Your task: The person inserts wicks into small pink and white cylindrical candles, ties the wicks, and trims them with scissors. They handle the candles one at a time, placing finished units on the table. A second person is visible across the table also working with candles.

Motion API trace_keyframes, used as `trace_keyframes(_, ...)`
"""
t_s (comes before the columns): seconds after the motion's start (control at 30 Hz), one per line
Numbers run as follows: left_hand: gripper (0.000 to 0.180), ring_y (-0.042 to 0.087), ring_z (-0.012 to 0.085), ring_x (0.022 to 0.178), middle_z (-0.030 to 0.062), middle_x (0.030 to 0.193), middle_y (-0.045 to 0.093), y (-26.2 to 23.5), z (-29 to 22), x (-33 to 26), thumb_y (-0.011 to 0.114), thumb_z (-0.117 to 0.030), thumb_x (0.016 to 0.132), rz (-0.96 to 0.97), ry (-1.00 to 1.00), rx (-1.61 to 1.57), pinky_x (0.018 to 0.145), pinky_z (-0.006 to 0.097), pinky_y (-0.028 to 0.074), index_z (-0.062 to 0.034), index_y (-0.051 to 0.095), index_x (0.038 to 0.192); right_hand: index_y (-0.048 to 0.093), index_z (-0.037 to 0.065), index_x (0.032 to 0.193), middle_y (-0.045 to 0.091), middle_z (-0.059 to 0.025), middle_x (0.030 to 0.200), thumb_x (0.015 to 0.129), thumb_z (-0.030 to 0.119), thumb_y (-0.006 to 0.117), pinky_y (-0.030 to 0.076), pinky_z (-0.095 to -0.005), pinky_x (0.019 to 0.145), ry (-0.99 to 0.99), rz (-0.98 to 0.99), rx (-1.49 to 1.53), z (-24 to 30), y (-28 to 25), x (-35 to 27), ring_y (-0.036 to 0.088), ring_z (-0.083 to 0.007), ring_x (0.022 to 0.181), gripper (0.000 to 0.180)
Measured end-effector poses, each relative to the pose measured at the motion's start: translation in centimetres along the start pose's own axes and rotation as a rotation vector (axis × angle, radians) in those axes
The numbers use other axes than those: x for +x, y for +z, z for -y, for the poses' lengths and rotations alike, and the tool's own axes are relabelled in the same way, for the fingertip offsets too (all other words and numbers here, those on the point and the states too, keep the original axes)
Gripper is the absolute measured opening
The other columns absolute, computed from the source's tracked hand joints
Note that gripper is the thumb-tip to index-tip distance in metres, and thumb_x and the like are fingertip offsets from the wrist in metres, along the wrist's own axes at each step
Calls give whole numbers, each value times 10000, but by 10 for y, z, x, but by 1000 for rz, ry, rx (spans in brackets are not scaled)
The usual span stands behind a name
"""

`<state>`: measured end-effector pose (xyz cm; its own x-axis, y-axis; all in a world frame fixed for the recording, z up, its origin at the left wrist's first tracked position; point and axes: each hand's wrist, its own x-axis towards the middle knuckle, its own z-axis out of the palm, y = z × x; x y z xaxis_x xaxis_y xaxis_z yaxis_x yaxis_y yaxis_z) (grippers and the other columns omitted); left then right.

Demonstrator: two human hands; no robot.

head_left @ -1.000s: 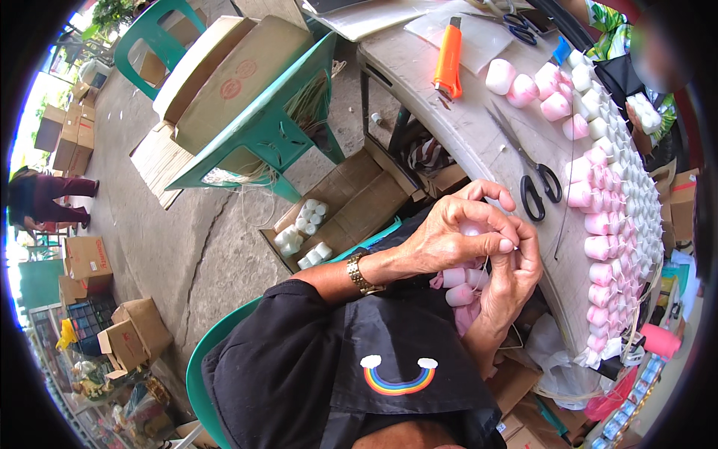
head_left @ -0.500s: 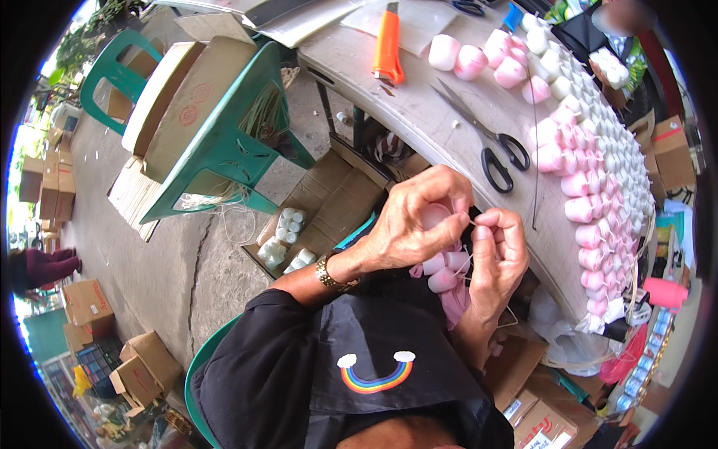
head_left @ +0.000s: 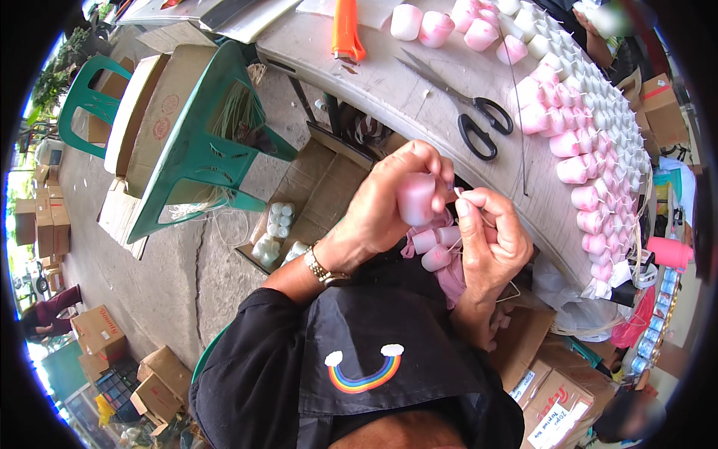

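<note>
A pink-and-white candle (head_left: 415, 198) sits in my left hand (head_left: 374, 206), whose fingers curl round it above my lap. Facing it, my right hand (head_left: 492, 243) pinches a thin white wick or cord (head_left: 458, 192) between thumb and forefinger. The two hands' fingertips are close together, and the cord's far end is hard to follow. Several more pink candles (head_left: 436, 258) lie with pale cords on pink cloth (head_left: 451, 284) below my hands. On the table beside me rest black-handled scissors (head_left: 476, 135) and a long thin metal rod (head_left: 516, 120).
Rows of pink and white candles (head_left: 580, 142) cover the table's right side. An orange box cutter (head_left: 346, 30) lies at the far edge. To the left stand a green chair (head_left: 194, 150) bearing cardboard and an open carton (head_left: 321, 179) holding white candles. A person's hand shows at upper right.
My left hand has turned, bringing the candle more into view, and my hands have drawn slightly apart. The whole view has shifted, so the table's things appear further left.
</note>
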<state>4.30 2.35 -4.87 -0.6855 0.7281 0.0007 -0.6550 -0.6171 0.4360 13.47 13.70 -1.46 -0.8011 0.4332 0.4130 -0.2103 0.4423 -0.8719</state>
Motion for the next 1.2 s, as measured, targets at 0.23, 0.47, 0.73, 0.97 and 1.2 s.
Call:
trace_keyframes(0.23,283,573,330,1065,202,1121,552,-15,0,7,563,-179,917,143,-104,-622,1125,503,320,29,591,1107,647,6,863,577,-40,659,742,-60,726,372,-260,438,-257,-31,-161,-8,10,2,496,-133,502,159)
trace_keyframes(0.47,263,536,326,1150,179,1129,593,-13,7,6,511,-229,970,27,-152,-652,1036,466,419,-16,579,1108,642,15,860,577,-51,666,745,-44,717,420,-303,474,-373,-28,-269,-12,18,5,537,-193,543,149)
trace_keyframes(0.73,260,535,337,1176,171,1125,601,-10,12,7,491,-226,988,-15,-113,-601,1008,456,448,-40,547,1161,638,2,889,589,-66,700,779,-27,714,447,-285,511,-367,-12,-341,-11,19,6,560,-167,572,137)
trace_keyframes(0.97,275,531,343,1181,156,1140,586,-9,13,5,500,-254,990,-13,-58,-502,986,468,472,-70,530,1191,631,14,889,586,-68,715,773,-33,709,451,-292,524,-334,-5,-348,-13,20,5,569,-176,587,147)
trace_keyframes(1.2,264,503,328,1221,128,1154,583,-8,15,4,522,-257,983,-16,1,-444,1009,468,443,-109,532,1201,623,7,881,588,-65,733,782,-43,694,458,-286,537,-317,-11,-370,-16,20,5,570,-164,597,132)
